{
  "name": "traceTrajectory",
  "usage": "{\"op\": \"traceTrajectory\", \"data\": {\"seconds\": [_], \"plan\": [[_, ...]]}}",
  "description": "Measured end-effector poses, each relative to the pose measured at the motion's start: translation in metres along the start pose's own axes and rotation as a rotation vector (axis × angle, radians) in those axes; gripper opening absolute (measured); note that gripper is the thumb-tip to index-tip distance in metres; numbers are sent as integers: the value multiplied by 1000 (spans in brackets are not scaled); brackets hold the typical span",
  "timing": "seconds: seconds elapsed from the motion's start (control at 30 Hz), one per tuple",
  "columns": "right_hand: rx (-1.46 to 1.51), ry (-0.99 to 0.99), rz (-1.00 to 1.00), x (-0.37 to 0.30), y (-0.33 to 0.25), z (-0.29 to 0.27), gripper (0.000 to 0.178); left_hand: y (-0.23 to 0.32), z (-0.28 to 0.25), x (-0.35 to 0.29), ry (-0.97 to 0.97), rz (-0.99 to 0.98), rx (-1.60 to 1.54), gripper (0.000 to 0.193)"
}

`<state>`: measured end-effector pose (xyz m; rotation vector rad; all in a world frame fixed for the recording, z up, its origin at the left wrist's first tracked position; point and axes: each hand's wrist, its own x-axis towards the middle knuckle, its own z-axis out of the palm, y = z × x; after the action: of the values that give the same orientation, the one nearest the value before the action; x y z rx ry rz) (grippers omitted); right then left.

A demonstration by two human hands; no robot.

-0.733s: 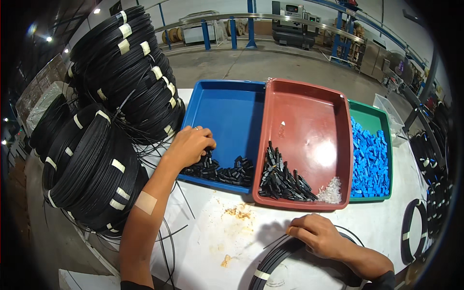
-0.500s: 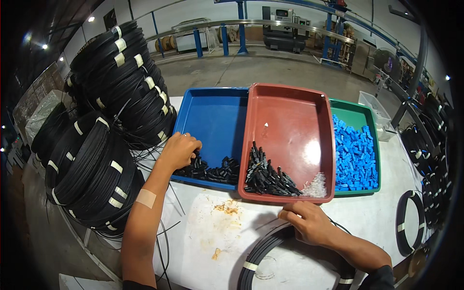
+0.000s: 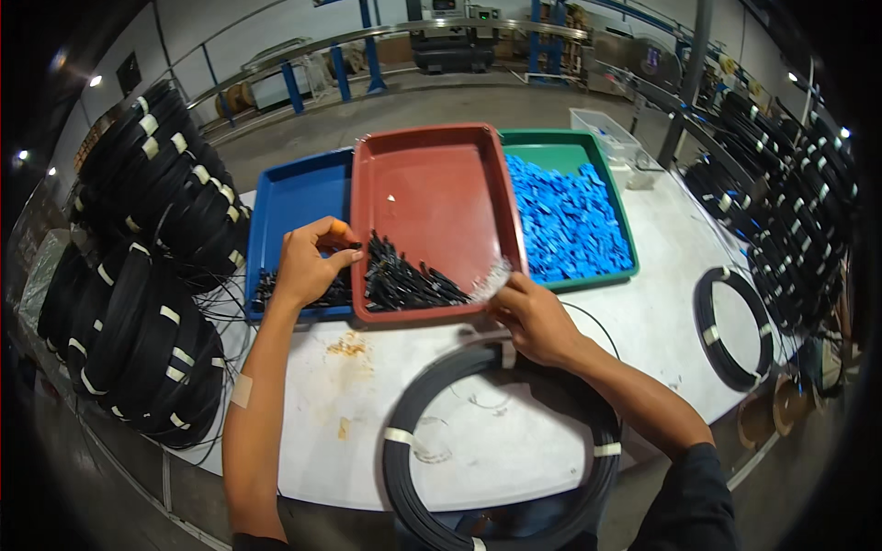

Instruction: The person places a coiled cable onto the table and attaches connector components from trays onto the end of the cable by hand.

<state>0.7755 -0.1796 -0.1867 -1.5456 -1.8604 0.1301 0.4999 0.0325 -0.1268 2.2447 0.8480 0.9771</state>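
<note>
One small black piece (image 3: pixel 356 246) is being pinched by the left hand (image 3: pixel 310 264) near one red tray's (image 3: pixel 436 184) left rim. One black coil (image 3: pixel 399 468) is being overhung by the right hand (image 3: pixel 535 320), whose grip cannot be told. Black parts (image 3: pixel 404 283) are being held there and in one blue tray (image 3: pixel 303 197), blue pieces (image 3: pixel 570 220) in one green tray (image 3: pixel 551 143).

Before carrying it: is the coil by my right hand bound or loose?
Bound: pale bands wrap the black coil at several spots.

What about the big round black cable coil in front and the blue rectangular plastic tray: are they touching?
Apart. The head view shows a plain stretch of white tabletop between the coil and the tray.
</note>
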Motion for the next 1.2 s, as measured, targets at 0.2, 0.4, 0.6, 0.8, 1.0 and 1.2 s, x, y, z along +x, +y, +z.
{"op": "traceTrajectory", "data": {"seconds": [0.2,0.4,0.6,0.8,1.0,1.2], "plan": [[153,46,97,-9,-3,-21,9,47,88,-38,-137,-22,-538,19],[199,163,110,-24,-1,-26,12,51,135,-73,-155,-64,-679,21],[262,173,107,-35,-5,-17,14,51,135,-86,-77,-61,-797,22],[355,7,164,-29,-9,-31,15,49,132,-95,-122,-48,-854,21],[399,10,192,-30,-12,-29,14,49,133,-95,-146,-7,-884,21],[382,65,117,-32,-11,-25,14,45,136,-97,-137,24,-860,20]]}}
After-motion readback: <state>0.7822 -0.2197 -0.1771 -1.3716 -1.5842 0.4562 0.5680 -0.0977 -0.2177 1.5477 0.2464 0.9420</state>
